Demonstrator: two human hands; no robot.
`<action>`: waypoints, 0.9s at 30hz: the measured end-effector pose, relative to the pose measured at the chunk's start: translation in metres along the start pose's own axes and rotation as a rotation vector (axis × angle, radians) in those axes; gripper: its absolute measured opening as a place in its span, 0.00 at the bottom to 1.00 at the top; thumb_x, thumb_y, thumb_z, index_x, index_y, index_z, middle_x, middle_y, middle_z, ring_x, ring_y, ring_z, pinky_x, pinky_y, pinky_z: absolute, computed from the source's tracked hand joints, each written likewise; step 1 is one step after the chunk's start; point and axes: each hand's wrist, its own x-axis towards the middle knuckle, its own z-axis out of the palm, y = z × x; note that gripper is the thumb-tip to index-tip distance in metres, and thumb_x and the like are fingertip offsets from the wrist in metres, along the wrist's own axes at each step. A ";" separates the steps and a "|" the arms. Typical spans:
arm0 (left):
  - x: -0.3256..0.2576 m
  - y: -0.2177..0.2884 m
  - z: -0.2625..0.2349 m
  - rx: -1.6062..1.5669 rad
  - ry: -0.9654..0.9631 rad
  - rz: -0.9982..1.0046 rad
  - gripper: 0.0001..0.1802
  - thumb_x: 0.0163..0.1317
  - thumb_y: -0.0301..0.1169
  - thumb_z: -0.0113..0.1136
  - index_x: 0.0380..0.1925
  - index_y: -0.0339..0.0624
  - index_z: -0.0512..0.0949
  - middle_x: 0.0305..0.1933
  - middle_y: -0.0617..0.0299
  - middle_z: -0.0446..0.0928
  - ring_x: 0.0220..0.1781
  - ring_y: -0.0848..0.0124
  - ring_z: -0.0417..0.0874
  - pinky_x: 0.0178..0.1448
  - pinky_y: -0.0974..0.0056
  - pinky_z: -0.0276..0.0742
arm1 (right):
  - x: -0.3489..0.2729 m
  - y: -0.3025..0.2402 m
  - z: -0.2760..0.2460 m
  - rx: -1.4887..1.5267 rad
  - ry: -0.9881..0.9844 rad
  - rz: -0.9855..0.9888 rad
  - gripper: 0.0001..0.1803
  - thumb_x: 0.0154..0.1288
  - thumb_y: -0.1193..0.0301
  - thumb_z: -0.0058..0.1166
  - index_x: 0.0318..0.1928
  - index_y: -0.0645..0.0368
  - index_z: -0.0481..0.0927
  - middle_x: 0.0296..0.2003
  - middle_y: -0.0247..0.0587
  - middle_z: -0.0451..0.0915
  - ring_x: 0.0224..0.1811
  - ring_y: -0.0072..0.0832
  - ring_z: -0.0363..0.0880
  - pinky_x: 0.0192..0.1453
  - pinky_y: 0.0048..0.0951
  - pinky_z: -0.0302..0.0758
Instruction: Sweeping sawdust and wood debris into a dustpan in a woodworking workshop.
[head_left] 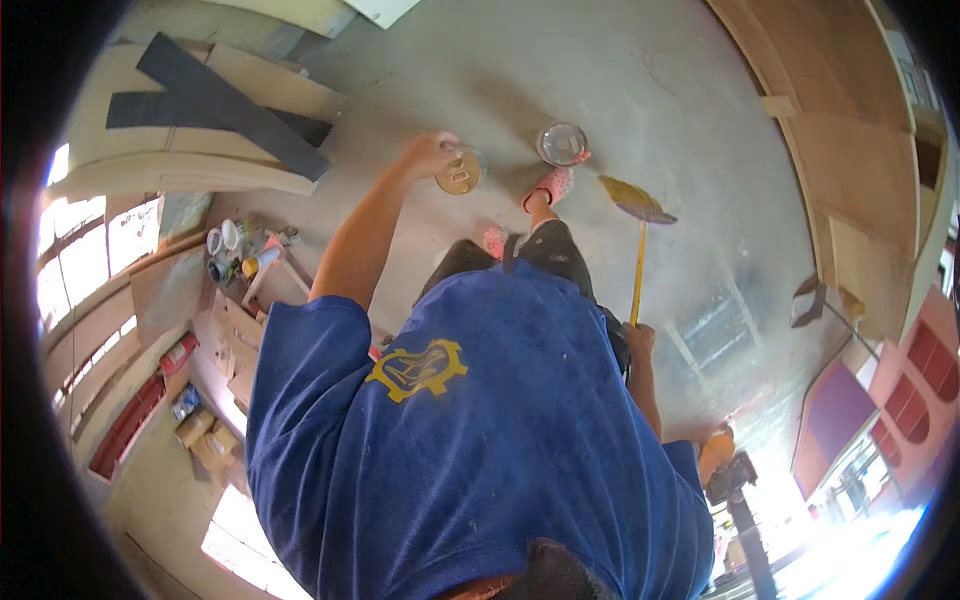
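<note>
My left arm reaches out ahead, and my left hand [433,154] is closed at the edge of a round, clear container [460,172] with a tan, yellowish look inside. What it holds is too small to make out. My right hand [640,338], down by my right side, is wrapped round the yellow handle of a broom [637,270]. The broom's straw head [635,198] points away from me over the grey floor. A second round, clear container [562,145] rests on the floor just beyond my pink slipper [553,185].
Grey floor [710,150] spreads ahead. Pale boards with dark crossed strips [215,105] lie at the far left. Cans and bottles [240,245] stand on the left. A large wooden panel structure [850,150] lines the right side, with a dustpan-like thing [808,302] near it.
</note>
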 end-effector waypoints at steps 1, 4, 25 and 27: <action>-0.001 0.009 -0.004 0.061 -0.058 0.023 0.22 0.41 0.42 0.56 0.36 0.41 0.72 0.34 0.54 0.74 0.38 0.60 0.74 0.42 0.63 0.68 | 0.012 0.003 0.004 -0.103 0.039 -0.063 0.13 0.41 0.66 0.51 0.18 0.67 0.73 0.13 0.43 0.71 0.15 0.29 0.70 0.22 0.32 0.67; 0.009 -0.026 -0.016 0.145 -0.148 -0.013 0.21 0.41 0.41 0.55 0.35 0.40 0.73 0.35 0.53 0.73 0.38 0.59 0.73 0.43 0.63 0.67 | 0.042 -0.031 -0.013 -0.017 -0.034 0.067 0.13 0.41 0.68 0.51 0.16 0.68 0.71 0.11 0.42 0.70 0.12 0.30 0.69 0.17 0.31 0.66; 0.066 -0.167 -0.091 -0.380 -0.161 -0.481 0.18 0.42 0.36 0.54 0.31 0.34 0.74 0.22 0.56 0.74 0.21 0.70 0.75 0.25 0.65 0.70 | 0.110 -0.287 -0.079 -0.075 -0.057 0.053 0.14 0.41 0.67 0.52 0.18 0.69 0.74 0.13 0.45 0.72 0.14 0.30 0.72 0.18 0.29 0.68; 0.080 -0.168 -0.107 -0.555 -0.076 -0.505 0.18 0.42 0.35 0.54 0.33 0.34 0.73 0.23 0.57 0.74 0.21 0.70 0.75 0.24 0.67 0.70 | 0.110 -0.312 -0.076 -0.019 -0.055 0.019 0.13 0.42 0.69 0.51 0.17 0.70 0.73 0.11 0.45 0.71 0.12 0.29 0.70 0.15 0.29 0.67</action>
